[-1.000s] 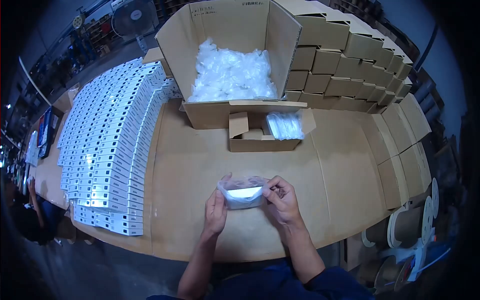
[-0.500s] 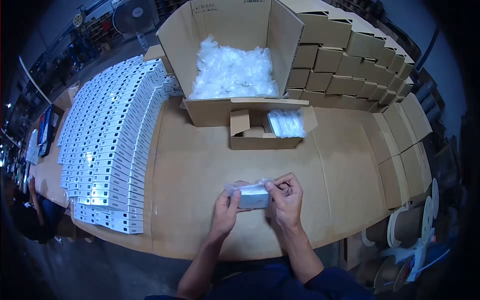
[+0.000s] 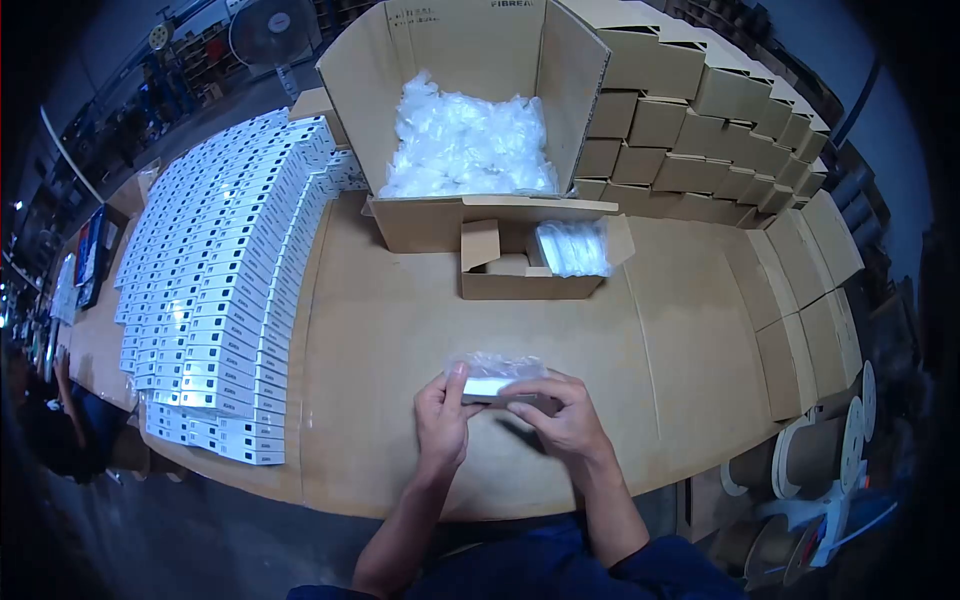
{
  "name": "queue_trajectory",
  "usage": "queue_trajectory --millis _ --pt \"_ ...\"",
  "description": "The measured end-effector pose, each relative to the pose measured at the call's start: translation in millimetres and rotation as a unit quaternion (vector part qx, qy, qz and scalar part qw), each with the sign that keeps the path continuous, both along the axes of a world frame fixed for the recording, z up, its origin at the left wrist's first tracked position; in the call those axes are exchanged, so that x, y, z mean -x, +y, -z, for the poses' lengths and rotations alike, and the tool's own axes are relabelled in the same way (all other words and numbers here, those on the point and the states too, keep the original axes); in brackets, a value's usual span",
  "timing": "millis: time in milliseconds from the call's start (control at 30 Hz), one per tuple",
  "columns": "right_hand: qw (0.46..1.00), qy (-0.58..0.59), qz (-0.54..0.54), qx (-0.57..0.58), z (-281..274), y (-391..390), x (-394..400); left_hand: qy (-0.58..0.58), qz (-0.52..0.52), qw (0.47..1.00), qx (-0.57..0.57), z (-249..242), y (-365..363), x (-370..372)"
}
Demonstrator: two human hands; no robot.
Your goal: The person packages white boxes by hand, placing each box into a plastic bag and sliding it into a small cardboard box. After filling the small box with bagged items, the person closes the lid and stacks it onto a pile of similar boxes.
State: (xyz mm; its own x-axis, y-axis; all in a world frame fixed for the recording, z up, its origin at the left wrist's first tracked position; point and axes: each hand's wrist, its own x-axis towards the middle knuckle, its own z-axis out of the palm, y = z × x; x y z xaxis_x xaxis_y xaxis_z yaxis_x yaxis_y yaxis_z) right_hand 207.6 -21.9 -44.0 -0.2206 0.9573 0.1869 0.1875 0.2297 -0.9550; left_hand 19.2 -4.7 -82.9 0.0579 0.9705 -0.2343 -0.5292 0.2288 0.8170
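White box (image 3: 487, 387) in a clear bag (image 3: 500, 364) was clamped by fingers of the left hand (image 3: 440, 417) and right hand (image 3: 567, 413), above the bench (image 3: 375, 340) toward its near edge. Closing the bag seemed the step, its loose end calling for a fold; toward the far edge stood a small carton (image 3: 528, 288).

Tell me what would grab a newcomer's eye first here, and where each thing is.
The tall bank of white boxes on the left of the table would probably catch the eye first. At the back middle, a big open carton holds a bright heap of crinkled plastic. Front and centre, the left hand and right hand hold a small plastic-wrapped packet.
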Motion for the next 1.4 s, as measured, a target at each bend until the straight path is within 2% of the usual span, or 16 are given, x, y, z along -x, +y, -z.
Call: queue_trajectory --millis 33,167,267,400,500,567,633,733,867,933,1000,1100,1200,1233,1333,1400 --pt "0.999 0.003 0.032 -0.023 -4.2 1.9 5.7 -0.004 0.000 1.000 -0.001 -0.1 0.2 -0.7" --pt "0.995 0.043 0.026 0.085 -15.1 2.3 7.0 -0.007 0.002 1.000 -0.012 3.7 0.4 2.3" --pt "0.998 -0.008 0.013 0.059 -10.8 3.6 3.4 -0.014 0.013 1.000 -0.003 5.7 0.4 5.6" --pt "0.997 0.036 0.037 0.058 3.8 4.4 4.4 -0.012 0.031 0.999 0.025 2.4 -1.6 8.8" --pt "0.994 0.073 0.045 0.066 8.5 4.6 4.1 -0.013 0.017 1.000 -0.014 3.5 -3.2 6.2" --pt "0.993 0.093 0.041 0.057 9.7 6.3 0.1 -0.014 0.058 0.998 -0.024 -13.9 -5.3 10.4" --pt "0.998 0.052 0.037 0.004 6.0 8.6 -5.3 -0.049 0.100 0.993 -0.045 -18.2 -4.8 17.8" --pt "0.999 0.008 0.021 -0.031 5.6 12.8 -12.2 0.063 0.198 0.965 -0.157 -18.4 -2.8 26.3" --pt "0.997 -0.058 0.011 -0.052 -6.2 16.1 -14.5 0.137 0.220 0.950 -0.172 -14.7 7.1 32.2" --pt "0.981 -0.148 0.069 -0.104 -23.8 14.3 -8.2 0.186 0.216 0.939 -0.194 -13.3 15.1 39.3" --pt "0.942 -0.256 0.132 -0.175 -39.8 14.5 0.4 0.250 0.209 0.913 -0.245 -31.9 20.4 43.7" --pt "0.919 -0.327 -0.040 -0.216 -46.3 22.0 -11.8 0.297 0.222 0.887 -0.275 -44.1 30.4 49.7" --pt "0.905 -0.345 -0.093 -0.232 -45.1 32.3 -16.2 0.298 0.251 0.879 -0.276 -50.0 48.4 52.0" --pt "0.907 -0.326 -0.087 -0.252 -49.5 38.5 -19.9 0.294 0.259 0.878 -0.275 -54.1 54.5 50.6" --pt "0.901 -0.335 0.016 -0.276 -72.0 46.6 -40.7 0.413 0.182 0.846 -0.283 -82.3 64.2 32.7" --pt "0.891 -0.342 0.097 -0.283 -77.1 54.9 -53.5 0.521 0.168 0.768 -0.332 -69.4 77.6 18.7"
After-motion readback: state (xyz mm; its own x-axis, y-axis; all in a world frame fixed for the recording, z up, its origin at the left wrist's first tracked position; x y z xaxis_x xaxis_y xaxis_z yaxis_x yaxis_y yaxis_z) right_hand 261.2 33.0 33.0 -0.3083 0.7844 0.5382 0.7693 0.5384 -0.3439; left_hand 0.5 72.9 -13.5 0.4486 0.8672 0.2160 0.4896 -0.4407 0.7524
